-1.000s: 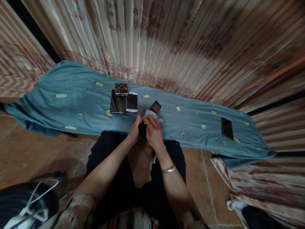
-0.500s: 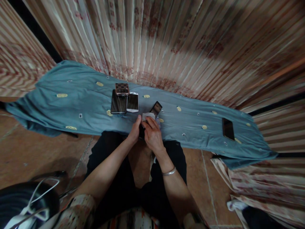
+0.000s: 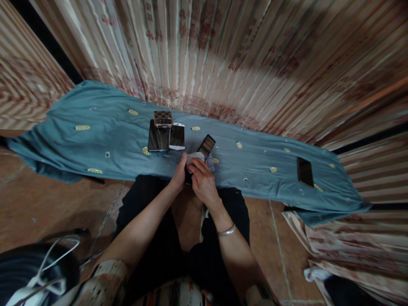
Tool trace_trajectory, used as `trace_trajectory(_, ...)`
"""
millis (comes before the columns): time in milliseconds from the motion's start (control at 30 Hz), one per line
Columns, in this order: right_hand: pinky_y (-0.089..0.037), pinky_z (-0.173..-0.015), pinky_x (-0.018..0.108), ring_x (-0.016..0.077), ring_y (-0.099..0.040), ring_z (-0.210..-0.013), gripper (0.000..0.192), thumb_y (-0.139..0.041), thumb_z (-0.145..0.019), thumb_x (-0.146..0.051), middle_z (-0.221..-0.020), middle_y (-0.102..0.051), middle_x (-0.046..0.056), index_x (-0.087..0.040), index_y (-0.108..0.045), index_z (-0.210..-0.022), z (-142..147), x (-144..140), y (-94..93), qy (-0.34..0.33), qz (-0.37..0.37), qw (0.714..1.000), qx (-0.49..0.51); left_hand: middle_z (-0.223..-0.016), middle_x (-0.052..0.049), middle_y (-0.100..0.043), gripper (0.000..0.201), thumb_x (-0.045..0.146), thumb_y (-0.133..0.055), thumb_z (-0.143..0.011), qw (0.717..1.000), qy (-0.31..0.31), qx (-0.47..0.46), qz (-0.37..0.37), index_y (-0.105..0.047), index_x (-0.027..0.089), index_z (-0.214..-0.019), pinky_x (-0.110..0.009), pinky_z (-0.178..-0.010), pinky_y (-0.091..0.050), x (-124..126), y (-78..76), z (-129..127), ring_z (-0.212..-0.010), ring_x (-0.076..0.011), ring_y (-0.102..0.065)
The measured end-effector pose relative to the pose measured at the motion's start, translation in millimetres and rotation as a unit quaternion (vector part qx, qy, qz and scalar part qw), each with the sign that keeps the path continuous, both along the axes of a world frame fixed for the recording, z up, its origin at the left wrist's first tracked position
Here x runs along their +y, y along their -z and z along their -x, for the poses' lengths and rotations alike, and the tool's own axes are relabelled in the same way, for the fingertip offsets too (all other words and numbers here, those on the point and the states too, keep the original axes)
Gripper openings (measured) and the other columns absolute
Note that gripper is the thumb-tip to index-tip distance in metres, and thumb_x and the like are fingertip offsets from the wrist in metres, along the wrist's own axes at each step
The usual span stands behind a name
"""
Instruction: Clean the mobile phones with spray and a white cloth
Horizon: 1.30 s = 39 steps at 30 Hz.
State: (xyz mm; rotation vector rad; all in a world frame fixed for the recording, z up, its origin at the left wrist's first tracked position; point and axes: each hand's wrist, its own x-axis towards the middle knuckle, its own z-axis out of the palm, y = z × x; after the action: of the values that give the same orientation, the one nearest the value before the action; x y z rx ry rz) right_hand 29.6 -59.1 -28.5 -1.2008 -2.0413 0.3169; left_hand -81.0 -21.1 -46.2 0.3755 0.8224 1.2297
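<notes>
From where I stand, both hands meet over the near edge of the bench (image 3: pixel 124 148), with a dark thing (image 3: pixel 188 175) tucked between them. The left hand (image 3: pixel 179 175) closes along its left side, thumb up at the far end; the fingers beneath are out of my sight. The right hand (image 3: pixel 204 177) comes in from the other side, fingers bent over the top, pinching a white cloth (image 3: pixel 195 156) against it. The cloth sits at the far end of the dark thing, right beside the left thumb, under the right fingertips. So much is covered that I cannot tell just what the dark thing is; the strip that shows seems to point away from the body.

Just past the cloth lies a small phone (image 3: pixel 207 145), its long axis slanting away and to the right. The right hand is the nearer one to it, with a patterned wad (image 3: pixel 210 162) just beside those fingers. Beyond the left hand lie a black phone (image 3: pixel 158 138) and a white phone (image 3: pixel 177 137), both lengthwise away from the person, with a checked case (image 3: pixel 162 117) at the far end.
</notes>
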Motion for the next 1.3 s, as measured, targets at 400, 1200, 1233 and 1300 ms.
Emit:
trace_trajectory(400,-0.048,-0.117,0.047,0.0229,-0.061,-0.131,0.036,-0.044,-0.090,-0.008,-0.126,-0.073,0.010,-0.022,-0.075,-0.104,0,-7,-2.2,-0.077,0.039,0.995,0.057,-0.066,-0.002,-0.067,0.056,0.074,-0.052,-0.090,0.997,0.030,-0.056,0.043,-0.068,0.021,-0.084,-0.026,-0.061,-0.057,1,-13.6,9,-0.061,-0.0149,-0.066)
trace_trajectory(1200,-0.052,-0.111,0.040,0.0196,-0.067,-0.123,0.035,-0.045,-0.090,-0.008,-0.118,-0.077,0.008,-0.022,-0.075,-0.099,-14,-8,-1.0,-0.051,0.019,0.995,0.084,-0.072,-0.005,-0.072,0.057,0.059,-0.040,-0.101,0.992,-0.021,-0.074,0.100,-0.071,0.013,-0.106,-0.027,-0.057,-0.051,4,-23.2,13,-0.059,-0.0162,-0.065)
trace_trajectory(1233,-0.052,-0.112,0.040,0.0196,-0.066,-0.125,0.035,-0.045,-0.090,-0.007,-0.120,-0.076,0.008,-0.022,-0.075,-0.101,-14,-8,-0.5,-0.045,0.019,0.995,0.085,-0.075,-0.005,-0.073,0.057,0.058,-0.039,-0.102,0.992,-0.020,-0.074,0.099,-0.071,0.012,-0.109,-0.027,-0.059,-0.052,4,-22.8,13,-0.062,-0.0169,-0.067)
trace_trajectory(1300,-0.051,-0.113,0.041,0.0201,-0.064,-0.127,0.037,-0.044,-0.090,-0.007,-0.123,-0.075,0.008,-0.022,-0.075,-0.104,-14,-7,1.0,-0.030,0.019,0.995,0.088,-0.079,-0.007,-0.075,0.057,0.056,-0.038,-0.103,0.992,-0.015,-0.075,0.096,-0.072,0.011,-0.112,-0.027,-0.063,-0.053,4,-21.0,13,-0.068,-0.0182,-0.070)
